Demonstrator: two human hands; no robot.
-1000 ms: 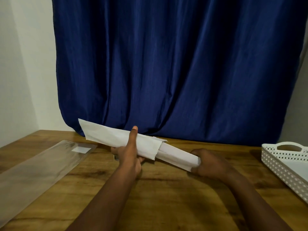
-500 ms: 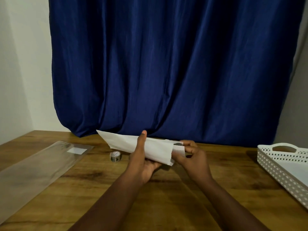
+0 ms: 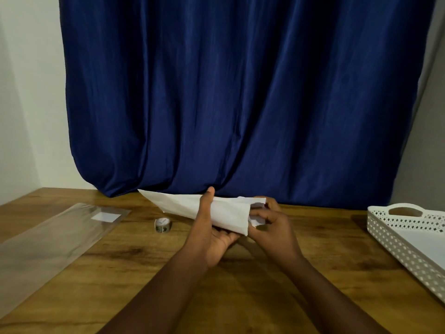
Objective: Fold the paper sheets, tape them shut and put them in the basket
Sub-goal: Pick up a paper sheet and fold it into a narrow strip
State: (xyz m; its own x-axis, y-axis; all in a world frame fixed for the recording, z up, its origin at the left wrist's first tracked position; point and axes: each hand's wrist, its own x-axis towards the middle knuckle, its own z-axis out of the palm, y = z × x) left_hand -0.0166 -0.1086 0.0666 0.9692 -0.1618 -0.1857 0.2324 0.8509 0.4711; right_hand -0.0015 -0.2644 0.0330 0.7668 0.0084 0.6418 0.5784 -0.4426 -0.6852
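A white folded paper sheet is held above the wooden table, its long point reaching left toward the curtain. My left hand grips it from below with the thumb pressed on top. My right hand pinches the open right end, fingers tucked into the fold. A small roll of tape stands on the table just left of my left hand. The white perforated basket sits at the right edge, with what looks like white paper inside.
A long clear plastic sleeve with a white label lies on the left of the table. A dark blue curtain hangs right behind the table's far edge. Bare wood lies in front of my arms.
The paper has become shorter: my right hand slid in from the far right end to the sheet's middle, folding it over. The tape roll has come into sight.
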